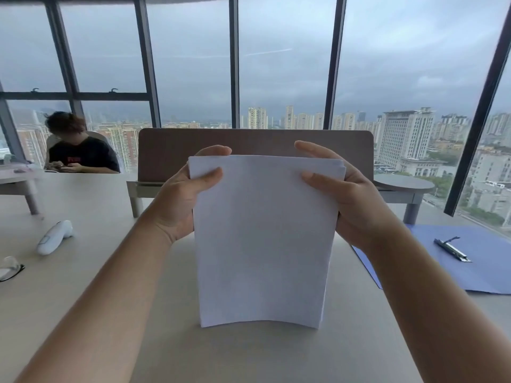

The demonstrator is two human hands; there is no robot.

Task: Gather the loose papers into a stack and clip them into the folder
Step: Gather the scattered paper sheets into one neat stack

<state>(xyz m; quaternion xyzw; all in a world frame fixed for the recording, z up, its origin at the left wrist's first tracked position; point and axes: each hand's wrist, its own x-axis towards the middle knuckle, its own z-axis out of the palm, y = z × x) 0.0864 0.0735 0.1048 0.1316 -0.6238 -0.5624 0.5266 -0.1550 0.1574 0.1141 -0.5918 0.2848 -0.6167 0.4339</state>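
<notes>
A stack of white papers (262, 239) stands upright on its bottom edge on the beige table (96, 272) in front of me. My left hand (182, 194) grips its upper left side, thumb on the front sheet. My right hand (348, 194) grips the upper right side the same way. The top edges of the sheets are slightly uneven at the right corner. The blue folder (475, 269) lies open flat on the table to the right, with its metal clip (452, 249) on the inner face, apart from the papers.
A white handheld device (55, 236) and a pair of glasses (9, 268) lie at the left of the table. A brown desk divider (254, 139) stands behind the papers. A person (77, 150) sits at the far left. Tall windows lie beyond.
</notes>
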